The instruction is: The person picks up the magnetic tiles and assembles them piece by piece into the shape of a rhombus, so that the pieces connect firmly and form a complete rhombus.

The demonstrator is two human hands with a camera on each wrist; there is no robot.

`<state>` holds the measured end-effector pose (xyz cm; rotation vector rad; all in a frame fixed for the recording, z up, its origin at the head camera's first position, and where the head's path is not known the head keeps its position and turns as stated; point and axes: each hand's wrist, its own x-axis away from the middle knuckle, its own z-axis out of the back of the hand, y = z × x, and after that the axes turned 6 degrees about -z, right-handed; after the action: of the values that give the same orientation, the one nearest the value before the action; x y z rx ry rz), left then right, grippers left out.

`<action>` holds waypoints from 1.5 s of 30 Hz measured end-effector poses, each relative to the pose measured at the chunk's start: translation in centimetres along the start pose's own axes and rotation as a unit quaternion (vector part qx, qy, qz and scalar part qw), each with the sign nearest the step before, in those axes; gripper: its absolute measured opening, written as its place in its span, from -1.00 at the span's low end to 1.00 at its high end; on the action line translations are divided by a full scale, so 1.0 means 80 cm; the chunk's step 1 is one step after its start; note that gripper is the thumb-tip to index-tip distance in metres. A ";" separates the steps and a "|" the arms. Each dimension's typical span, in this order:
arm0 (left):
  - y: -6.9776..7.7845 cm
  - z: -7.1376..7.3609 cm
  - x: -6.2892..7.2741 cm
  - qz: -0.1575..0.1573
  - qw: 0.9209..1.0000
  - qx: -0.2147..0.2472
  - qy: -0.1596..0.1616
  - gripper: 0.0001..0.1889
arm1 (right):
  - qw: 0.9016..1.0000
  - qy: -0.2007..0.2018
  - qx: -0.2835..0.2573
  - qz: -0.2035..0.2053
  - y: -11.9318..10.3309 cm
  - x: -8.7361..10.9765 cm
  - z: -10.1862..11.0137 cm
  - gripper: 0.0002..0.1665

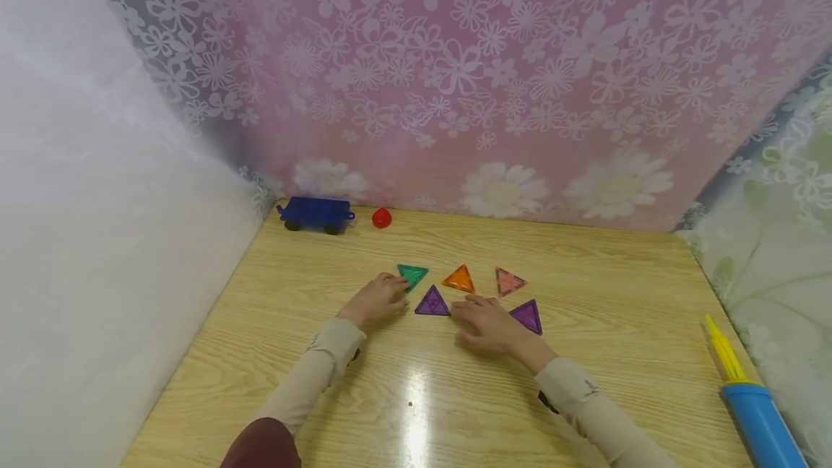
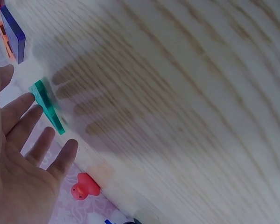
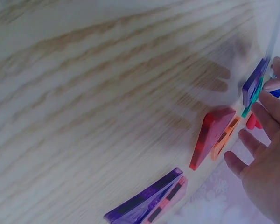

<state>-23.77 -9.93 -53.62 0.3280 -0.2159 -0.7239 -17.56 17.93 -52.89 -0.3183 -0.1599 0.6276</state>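
Observation:
My left hand reaches over the table with fingers loosely extended, its fingertips right at the edge of a green triangular tile. In the left wrist view that tile lies just beyond the fingertips. Between the hands is a purple triangle tile. My right hand hovers with relaxed, spread fingers, fingertips close to the purple tile's right corner. It hides most of a red triangle tile, plain in the right wrist view. Orange, pink and a second purple tile lie around it.
Toward the back left of the wooden table stand a dark blue toy wagon and a small red duck. A blue pump with a yellow nozzle lies along the right edge. Flowered cloth hangs behind the table.

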 end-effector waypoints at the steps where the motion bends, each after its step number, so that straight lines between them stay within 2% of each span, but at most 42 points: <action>1: 0.001 0.000 0.000 -0.001 1.000 0.000 0.000 -0.50 | 1.000 -0.004 0.001 0.001 -0.001 -0.001 0.000 -0.43; 9: 0.004 -0.003 0.002 -0.004 1.000 0.014 0.002 -0.50 | 0.999 -0.038 0.037 -0.009 -0.007 0.000 -0.008 -0.39; 26: 0.006 -0.005 0.010 0.012 1.000 0.027 0.003 -0.48 | 0.998 -0.028 0.049 -0.007 -0.009 0.003 -0.009 -0.39; 36: 0.005 -0.014 0.023 0.026 0.999 0.038 0.006 -0.44 | 0.999 -0.035 0.027 -0.007 -0.010 0.006 -0.011 -0.40; 45: 0.012 -0.017 0.040 0.023 0.999 0.045 0.015 -0.45 | 0.999 -0.036 -0.002 -0.001 -0.016 0.016 -0.010 -0.44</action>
<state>-20.45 -11.14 -54.24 0.4186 -0.2279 -0.6653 -15.67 17.51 -53.13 -0.3005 -0.2299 0.6372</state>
